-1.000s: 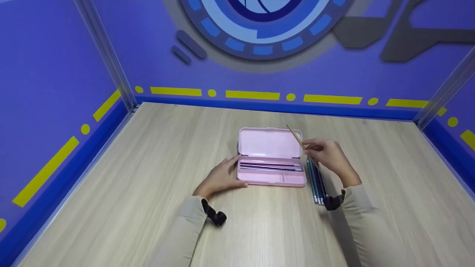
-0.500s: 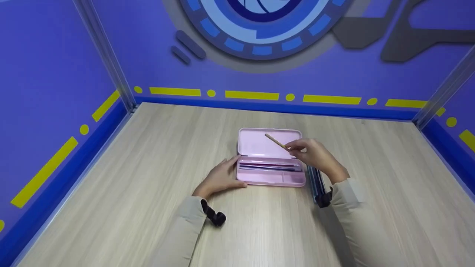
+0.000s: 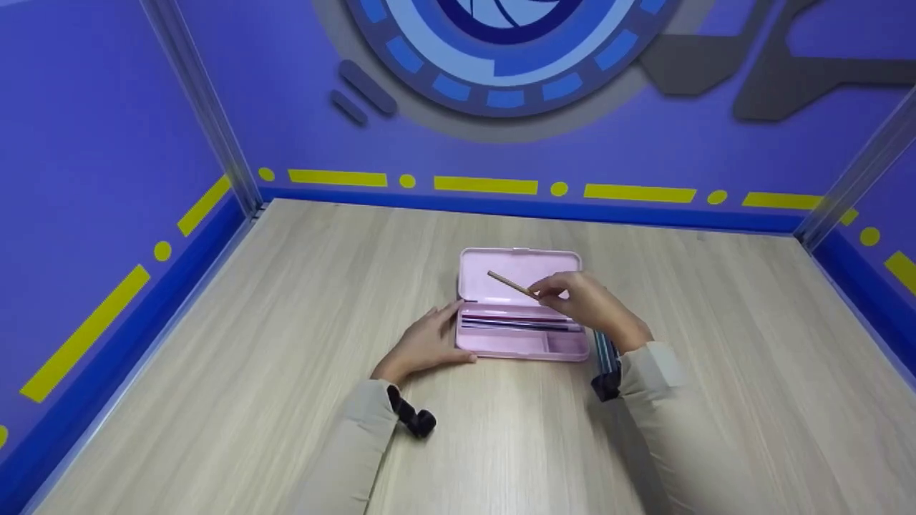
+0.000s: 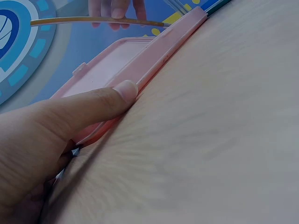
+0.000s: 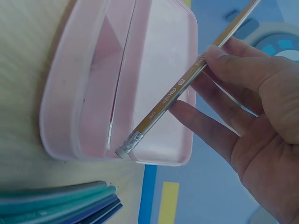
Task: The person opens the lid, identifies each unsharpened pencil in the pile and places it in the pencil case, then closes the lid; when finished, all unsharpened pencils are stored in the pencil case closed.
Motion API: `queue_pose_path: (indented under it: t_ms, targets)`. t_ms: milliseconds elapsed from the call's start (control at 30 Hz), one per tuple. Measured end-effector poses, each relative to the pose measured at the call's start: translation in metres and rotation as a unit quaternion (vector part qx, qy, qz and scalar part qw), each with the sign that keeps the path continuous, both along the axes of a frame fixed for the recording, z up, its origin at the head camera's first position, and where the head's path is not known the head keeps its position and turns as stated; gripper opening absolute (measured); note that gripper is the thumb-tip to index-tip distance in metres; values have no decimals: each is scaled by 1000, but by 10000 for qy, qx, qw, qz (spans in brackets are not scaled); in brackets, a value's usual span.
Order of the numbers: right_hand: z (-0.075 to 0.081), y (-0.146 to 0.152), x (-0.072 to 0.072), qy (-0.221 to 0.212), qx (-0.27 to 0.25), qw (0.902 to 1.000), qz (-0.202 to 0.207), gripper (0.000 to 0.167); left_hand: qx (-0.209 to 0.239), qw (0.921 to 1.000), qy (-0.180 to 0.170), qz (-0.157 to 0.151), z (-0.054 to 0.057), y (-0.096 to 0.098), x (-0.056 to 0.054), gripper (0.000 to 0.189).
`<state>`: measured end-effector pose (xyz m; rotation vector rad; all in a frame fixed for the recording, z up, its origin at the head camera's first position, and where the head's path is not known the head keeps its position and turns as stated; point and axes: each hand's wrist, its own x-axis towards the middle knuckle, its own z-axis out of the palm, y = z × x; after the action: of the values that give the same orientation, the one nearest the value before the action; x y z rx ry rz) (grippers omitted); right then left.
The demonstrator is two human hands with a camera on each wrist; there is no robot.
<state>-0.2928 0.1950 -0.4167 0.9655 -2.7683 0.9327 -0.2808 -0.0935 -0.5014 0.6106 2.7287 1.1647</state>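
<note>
Support: table (image 3: 322, 300), pale top with streaky wood grain. Directly on it: pink pencil case (image 3: 526, 355), base down, lid opened toward the table's far edge. Just right of the case, a small gap between, teal and dark blue pencils (image 3: 605, 352) lie side by side, partly hidden in head view.

Pale wood-grain table (image 3: 343, 286), blue-purple walls (image 3: 86, 129) with yellow dashes (image 3: 486, 184), grey metal corner posts (image 3: 204, 100), circular wall graphic (image 3: 504, 96)
</note>
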Motion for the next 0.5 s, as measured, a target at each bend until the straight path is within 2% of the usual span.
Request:
queue_pose_path:
  t_ms: [500]
  targets:
    - [-8, -13, 2, -178, 296, 9989, -332, 24, 86, 9999, -97, 31, -1, -1, 0, 100]
